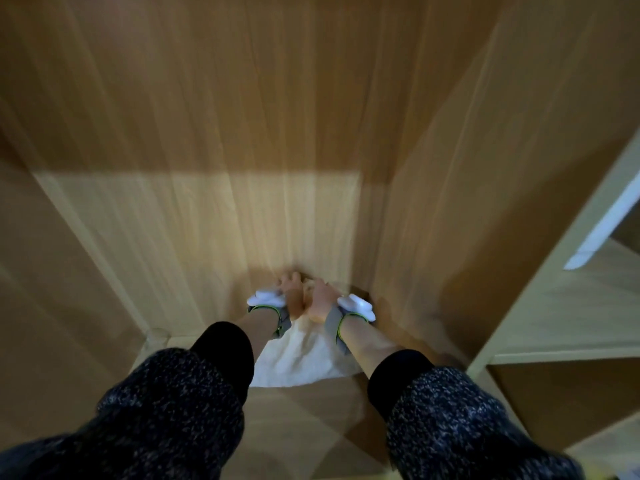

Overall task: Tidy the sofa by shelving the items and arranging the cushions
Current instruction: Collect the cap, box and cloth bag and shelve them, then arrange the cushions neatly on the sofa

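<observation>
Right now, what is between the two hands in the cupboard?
In the head view, pale cream cloth fills the gap between the left hand and right hand, lying on the wooden shelf.

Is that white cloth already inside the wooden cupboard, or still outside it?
Inside. The white cloth lies on the floor of the wooden cupboard compartment, and both the left hand and right hand rest on its far end.

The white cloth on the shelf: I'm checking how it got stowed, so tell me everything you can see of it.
The white cloth looks soft and crumpled, with folds, not neatly flat. It lies on the wooden shelf, pushed toward the back right corner of the compartment. Its near edge spreads out in a curve toward the camera. The left hand and right hand both press on its far end, hiding that part. The picture is blurred, so its weave cannot be told.
</observation>
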Motion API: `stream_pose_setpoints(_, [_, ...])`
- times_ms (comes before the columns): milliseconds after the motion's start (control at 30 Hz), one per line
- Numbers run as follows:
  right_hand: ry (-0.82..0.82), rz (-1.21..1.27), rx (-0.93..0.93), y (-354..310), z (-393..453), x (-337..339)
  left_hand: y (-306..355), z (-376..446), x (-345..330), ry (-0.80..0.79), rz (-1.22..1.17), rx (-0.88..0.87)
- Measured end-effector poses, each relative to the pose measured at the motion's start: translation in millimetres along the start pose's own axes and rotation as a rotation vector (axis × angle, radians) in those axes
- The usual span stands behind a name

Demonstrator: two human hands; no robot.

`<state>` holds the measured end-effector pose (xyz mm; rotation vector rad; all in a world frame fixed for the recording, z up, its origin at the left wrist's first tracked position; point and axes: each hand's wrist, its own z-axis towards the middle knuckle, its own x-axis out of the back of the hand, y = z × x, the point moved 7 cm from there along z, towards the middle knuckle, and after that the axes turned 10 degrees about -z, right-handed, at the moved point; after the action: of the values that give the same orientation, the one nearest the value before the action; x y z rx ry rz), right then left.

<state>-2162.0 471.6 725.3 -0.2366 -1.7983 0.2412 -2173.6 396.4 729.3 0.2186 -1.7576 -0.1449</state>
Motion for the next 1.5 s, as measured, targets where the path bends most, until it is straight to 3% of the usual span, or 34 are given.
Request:
stream_pose_setpoints(300, [0.207, -0.041, 0.042, 2, -50, 35, 10, -40, 11, 0.029, -0.104, 0.005])
stream_pose_setpoints(400, [0.254, -0.021, 0.092, 6, -73, 35, 11, -64, 16, 0.077, -0.183, 0.077])
stream_pose_setpoints(600, [0.181, -0.128, 0.469, 21, -153, 12, 22, -139, -14, 0.16, -0.264, 0.101])
stream_pose_setpoints(667, [0.126, -0.185, 0.562, 53, -191, -7, 34, -185, -50, 0.167, -0.418, 0.186])
stream_pose_setpoints(767, [0.066, -0.332, 0.736, 83, -238, -24, 51, -237, -75, 0.222, -0.428, 0.267])
stream_pose_setpoints(867, [0.024, -0.366, 0.78, 113, -279, -33, 64, -287, -103, 0.271, -0.456, 0.316])
stream_pose_setpoints(1000, [-0.002, -0.457, 0.874, 171, -341, -63, 92, -356, -146, 0.196, -0.437, 0.366])
stream_pose_setpoints(1100, [-0.127, -0.533, 0.879, 221, -382, -94, 123, -406, -188, 0.034, -0.419, 0.358])
stream_pose_setpoints(1300, [-0.323, -0.643, 0.736, 322, -448, -145, 176, -496, -274, -0.247, -0.399, 0.295])
stream_pose_setpoints(1500, [-0.428, -0.677, 0.611, 419, -536, -173, 223, -603, -356, -0.362, -0.468, 0.308])
